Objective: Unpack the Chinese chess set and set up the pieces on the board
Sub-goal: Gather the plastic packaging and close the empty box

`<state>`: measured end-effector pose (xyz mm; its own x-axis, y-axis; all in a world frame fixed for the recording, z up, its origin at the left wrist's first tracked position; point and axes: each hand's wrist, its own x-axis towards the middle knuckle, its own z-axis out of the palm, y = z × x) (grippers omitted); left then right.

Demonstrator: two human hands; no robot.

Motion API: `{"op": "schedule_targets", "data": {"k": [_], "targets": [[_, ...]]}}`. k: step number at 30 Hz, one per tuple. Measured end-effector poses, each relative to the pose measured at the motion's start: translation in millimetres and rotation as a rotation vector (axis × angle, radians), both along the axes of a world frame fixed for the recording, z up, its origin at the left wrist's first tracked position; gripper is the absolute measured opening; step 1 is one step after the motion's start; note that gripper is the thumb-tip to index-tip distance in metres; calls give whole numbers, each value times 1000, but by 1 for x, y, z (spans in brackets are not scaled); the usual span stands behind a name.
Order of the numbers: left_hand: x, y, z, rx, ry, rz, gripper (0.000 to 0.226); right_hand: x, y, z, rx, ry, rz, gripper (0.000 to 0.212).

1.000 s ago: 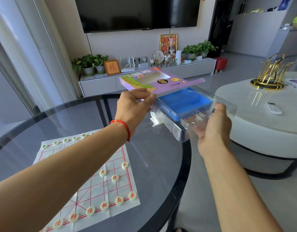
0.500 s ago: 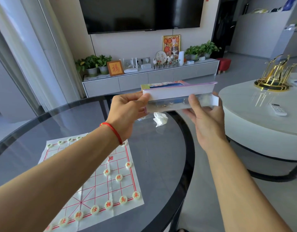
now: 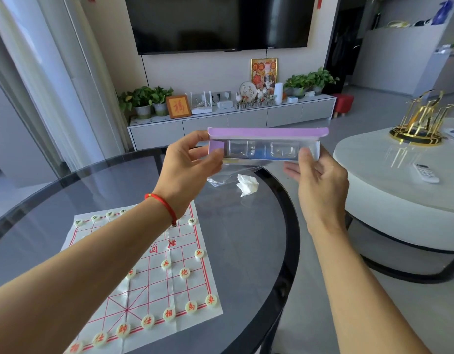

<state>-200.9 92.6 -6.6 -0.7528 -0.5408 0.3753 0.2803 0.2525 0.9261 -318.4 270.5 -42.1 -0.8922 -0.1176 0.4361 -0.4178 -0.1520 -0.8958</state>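
Note:
A purple cardboard box is held in the air above the far rim of the glass table, its open end facing me. A clear plastic tray with a blue part sits inside it. My left hand grips the box's left end. My right hand holds the right end, thumb against the tray. Below lies the white paper board with red lines. Round pale chess pieces with red characters line its near edge, and green-lettered pieces stand along the far edge. My left forearm covers part of the board.
The round dark glass table has a black rim. A crumpled white tissue and a clear plastic wrapper lie near its far edge. To the right stands a white coffee table with a gold ornament and a remote.
The tray, which stuck out of the box a second ago, now sits inside it. The box has been levelled and turned so its open end faces me.

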Motion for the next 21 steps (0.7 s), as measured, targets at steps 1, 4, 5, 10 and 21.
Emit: {"op": "schedule_targets", "data": {"k": [1, 4, 5, 10, 21], "targets": [[1, 0, 0, 12, 5, 23, 26, 1, 2, 1, 14, -2, 28, 23], [3, -2, 2, 41, 7, 52, 20, 4, 8, 8, -109, -115, 181, 33], [4, -3, 3, 44, 4, 47, 17, 5, 9, 10, -152, -142, 202, 34], [6, -1, 9, -7, 21, -11, 11, 5, 5, 5, -86, 57, 73, 19], [10, -4, 8, -30, 19, -114, 31, 2, -2, -3, -1, 161, -47, 56]]}}
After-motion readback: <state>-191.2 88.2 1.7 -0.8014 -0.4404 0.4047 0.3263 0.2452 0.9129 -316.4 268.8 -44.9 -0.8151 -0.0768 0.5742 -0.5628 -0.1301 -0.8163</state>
